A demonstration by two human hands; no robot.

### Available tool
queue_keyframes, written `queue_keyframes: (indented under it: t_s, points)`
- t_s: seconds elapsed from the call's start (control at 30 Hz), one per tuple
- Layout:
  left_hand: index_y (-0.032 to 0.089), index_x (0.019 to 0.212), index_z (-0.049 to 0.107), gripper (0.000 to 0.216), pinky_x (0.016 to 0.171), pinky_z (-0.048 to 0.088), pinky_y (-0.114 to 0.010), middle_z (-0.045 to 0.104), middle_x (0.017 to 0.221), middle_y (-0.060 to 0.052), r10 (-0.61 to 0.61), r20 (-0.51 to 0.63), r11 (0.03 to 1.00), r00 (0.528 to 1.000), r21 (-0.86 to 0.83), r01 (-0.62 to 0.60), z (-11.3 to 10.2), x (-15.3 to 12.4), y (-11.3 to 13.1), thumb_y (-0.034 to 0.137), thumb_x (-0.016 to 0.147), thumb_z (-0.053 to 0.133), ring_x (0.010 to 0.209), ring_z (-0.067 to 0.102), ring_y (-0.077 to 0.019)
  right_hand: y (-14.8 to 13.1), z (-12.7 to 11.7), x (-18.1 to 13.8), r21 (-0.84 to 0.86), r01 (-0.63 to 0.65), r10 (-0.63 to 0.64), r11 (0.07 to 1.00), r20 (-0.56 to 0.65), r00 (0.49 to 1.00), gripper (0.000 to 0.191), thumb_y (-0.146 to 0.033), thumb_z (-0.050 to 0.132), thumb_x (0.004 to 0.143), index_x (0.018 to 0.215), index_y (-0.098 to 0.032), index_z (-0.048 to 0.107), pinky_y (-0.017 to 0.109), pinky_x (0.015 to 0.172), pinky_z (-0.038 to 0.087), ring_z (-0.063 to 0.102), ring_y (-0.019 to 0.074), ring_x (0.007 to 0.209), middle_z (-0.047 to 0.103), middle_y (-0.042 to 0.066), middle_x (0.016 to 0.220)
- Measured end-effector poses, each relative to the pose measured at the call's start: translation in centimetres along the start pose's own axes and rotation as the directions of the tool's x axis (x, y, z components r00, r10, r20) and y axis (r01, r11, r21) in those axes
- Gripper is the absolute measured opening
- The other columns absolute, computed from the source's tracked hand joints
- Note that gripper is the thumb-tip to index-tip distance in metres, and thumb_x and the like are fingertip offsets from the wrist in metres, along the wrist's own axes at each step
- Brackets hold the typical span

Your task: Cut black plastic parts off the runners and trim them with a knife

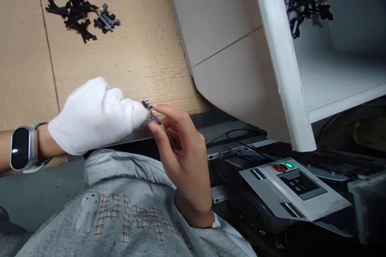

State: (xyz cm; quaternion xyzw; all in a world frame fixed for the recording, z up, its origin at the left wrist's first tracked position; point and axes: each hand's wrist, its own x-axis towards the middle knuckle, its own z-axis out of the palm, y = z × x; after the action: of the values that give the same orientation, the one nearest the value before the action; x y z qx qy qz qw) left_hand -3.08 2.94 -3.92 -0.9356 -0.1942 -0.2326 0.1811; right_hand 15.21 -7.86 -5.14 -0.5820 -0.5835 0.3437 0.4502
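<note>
My left hand (98, 116), in a white glove, is closed around a small black plastic part (146, 105). Only the end of that part shows past the glove's fingertips; the rest is hidden. My bare right hand (183, 148) comes in from the right, its index fingertip at the part's end. Between its thumb and fingers sits a pointed grey blade-like tool (154, 117), tip toward the part; its handle is hidden in the palm. Farther back on the brown tabletop (135, 48) lies a loose pile of black plastic parts (78, 12).
To the right, a large white bin (283, 60) stands over the table, with more black parts (307, 0) inside. Below it is a control box (297, 188) with a red knob, a green light and a small display. Dark crumbs dot the tabletop near the bin.
</note>
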Motion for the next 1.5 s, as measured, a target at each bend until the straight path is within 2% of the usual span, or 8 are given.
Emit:
queue_keyframes:
  t_s: [0.2,0.33,0.5,0.67,0.8,0.93,1.13,1.5]
  points:
    - [0.023,0.062,0.046,0.049,0.053,0.015,-0.029,0.031,0.049,0.000,-0.040,-0.007,0.999,0.999,0.002,0.040,-0.3,0.1,0.3,0.022,0.111,0.048,0.046,0.026,-0.0155,-0.1,-0.7,-0.1,-0.045,-0.090,0.085,0.995,-0.095,0.992,0.027,-0.022,0.071,0.107,0.132,-0.030,0.075,0.028,0.056,0.054,0.058,0.0132,0.063,0.073,-0.001,0.096]
    - [0.023,0.064,0.047,0.046,0.054,0.016,-0.029,0.030,0.049,0.001,-0.031,-0.006,0.999,0.999,0.019,0.031,-0.2,0.2,0.2,0.015,0.109,0.045,0.046,0.025,-0.0153,-0.5,-0.6,-0.4,-0.005,-0.099,0.099,0.995,-0.006,0.995,0.032,-0.019,0.072,0.106,0.137,-0.028,0.073,0.028,0.057,0.054,0.048,0.0117,0.056,0.063,-0.005,0.081]
    - [0.023,0.066,0.046,0.043,0.057,0.016,-0.029,0.029,0.053,0.002,-0.029,0.015,0.999,0.999,0.042,0.029,-0.3,-0.2,0.5,0.025,0.108,0.055,0.047,0.027,-0.0130,-0.3,-0.3,-0.3,0.021,-0.067,0.066,0.998,0.038,0.997,0.030,-0.019,0.068,0.109,0.136,-0.027,0.073,0.027,0.061,0.056,0.052,0.0117,0.059,0.071,-0.003,0.087]
    - [0.021,0.066,0.040,0.040,0.064,0.014,-0.026,0.027,0.056,0.004,-0.060,-0.023,0.997,0.998,0.047,0.061,-0.3,-0.1,0.8,0.022,0.105,0.050,0.048,0.028,-0.0049,-0.1,-0.5,-0.1,0.012,-0.066,0.065,0.998,0.042,0.997,0.028,-0.023,0.064,0.111,0.136,-0.029,0.076,0.031,0.067,0.062,0.067,0.0163,0.073,0.082,0.004,0.112]
    - [0.023,0.064,0.037,0.042,0.057,0.014,-0.027,0.026,0.054,0.003,-0.073,-0.040,0.997,0.997,-0.007,0.073,-0.3,0.2,0.9,0.022,0.101,0.057,0.046,0.026,-0.0091,0.0,-0.9,0.2,-0.006,-0.089,0.089,0.996,0.024,0.996,0.025,-0.032,0.068,0.110,0.131,-0.026,0.080,0.035,0.069,0.063,0.069,0.0203,0.078,0.080,0.006,0.106]
    - [0.023,0.063,0.033,0.048,0.056,0.014,-0.027,0.022,0.058,0.005,-0.100,-0.043,0.995,0.994,-0.021,0.099,-0.4,0.2,0.9,0.026,0.103,0.059,0.048,0.022,-0.0082,-0.2,-1.3,0.1,-0.039,-0.155,0.151,0.987,-0.075,0.986,0.027,-0.030,0.072,0.108,0.133,-0.025,0.080,0.032,0.061,0.057,0.060,0.0161,0.068,0.077,0.004,0.101]
    - [0.021,0.064,0.038,0.042,0.061,0.011,-0.025,0.020,0.061,0.004,-0.106,-0.019,0.991,0.994,-0.083,0.104,-0.5,0.0,0.9,0.017,0.097,0.064,0.051,0.021,-0.0074,-0.4,-1.2,-0.6,0.034,-0.121,0.119,0.992,0.060,0.991,0.031,-0.025,0.069,0.109,0.140,-0.027,0.075,0.032,0.064,0.058,0.057,0.0148,0.062,0.067,-0.003,0.082]
    - [0.023,0.061,0.039,0.045,0.057,0.011,-0.027,0.021,0.057,0.005,-0.086,-0.052,0.995,0.995,-0.051,0.084,-0.3,0.0,0.9,0.018,0.094,0.069,0.047,0.021,-0.0086,-0.1,-0.9,-0.3,0.032,-0.088,0.085,0.996,0.075,0.994,0.028,-0.027,0.068,0.109,0.135,-0.030,0.078,0.035,0.067,0.063,0.073,0.0212,0.078,0.084,0.006,0.116]
